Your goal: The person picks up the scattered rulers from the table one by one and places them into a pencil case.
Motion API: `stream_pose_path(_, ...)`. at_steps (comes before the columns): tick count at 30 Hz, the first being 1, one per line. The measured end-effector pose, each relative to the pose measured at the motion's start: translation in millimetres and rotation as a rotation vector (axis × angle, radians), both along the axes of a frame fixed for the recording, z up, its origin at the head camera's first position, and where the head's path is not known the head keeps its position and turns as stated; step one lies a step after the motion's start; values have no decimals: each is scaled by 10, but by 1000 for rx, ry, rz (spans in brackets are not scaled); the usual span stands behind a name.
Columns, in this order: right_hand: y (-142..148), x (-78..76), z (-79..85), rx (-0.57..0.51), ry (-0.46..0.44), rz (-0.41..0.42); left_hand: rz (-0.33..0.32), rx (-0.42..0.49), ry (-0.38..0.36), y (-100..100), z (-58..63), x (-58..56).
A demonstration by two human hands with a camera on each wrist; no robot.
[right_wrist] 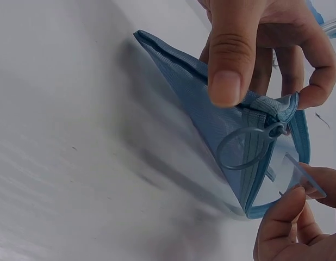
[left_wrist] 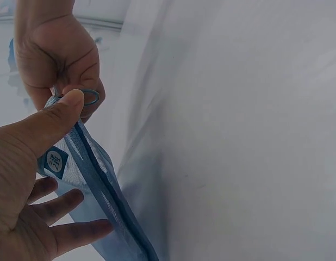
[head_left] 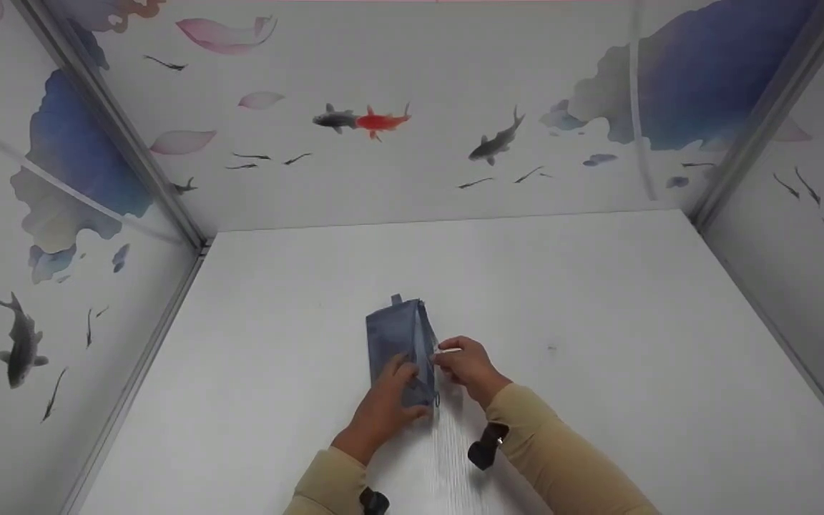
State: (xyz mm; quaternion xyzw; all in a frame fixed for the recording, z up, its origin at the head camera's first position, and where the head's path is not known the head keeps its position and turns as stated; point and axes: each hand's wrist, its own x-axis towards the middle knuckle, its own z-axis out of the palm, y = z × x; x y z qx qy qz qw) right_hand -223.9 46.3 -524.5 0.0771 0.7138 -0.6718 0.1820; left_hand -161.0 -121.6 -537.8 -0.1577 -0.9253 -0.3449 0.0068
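Note:
A blue mesh zip pouch (head_left: 389, 332) stands tilted over the white table. My left hand (head_left: 383, 400) holds it, thumb on one side and fingers spread along the other. In the right wrist view the zip end gapes, with a blue pull ring (right_wrist: 238, 167) hanging there beside the left thumb. At that opening my right hand (head_left: 471, 365) pinches a clear flat plastic piece (right_wrist: 306, 182) with a pointed corner, partly within the pouch mouth. The left wrist view shows a small square label (left_wrist: 55, 162) on the pouch. Part of the plastic piece is hidden by fingers.
White table (head_left: 276, 322) lies all around the pouch. Panels painted with fish and petals enclose it at the back (head_left: 433, 172), left and right. A dark wrist device (head_left: 487, 445) sits by the right sleeve.

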Motion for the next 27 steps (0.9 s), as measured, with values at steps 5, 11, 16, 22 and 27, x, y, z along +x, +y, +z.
stream_pose_path(5, -42, -16, 20, 31, -4, -3, -1, 6, -14, -3, -2, -5)
stream_pose_path(11, -83, -21, 51, 65, -7, -17, 4, 11, -25, -3, 3, -5)
stream_pose_path(16, -99, -22, 57, 92, -12, -19, 6, 11, -23, 0, -7, -3)
stream_pose_path(22, -102, -25, 44, 94, -10, -28, 6, 16, -7, 1, 0, -5)
stream_pose_path(27, -76, -35, 28, 95, -2, -25, 13, 13, -19, 2, 11, -5)
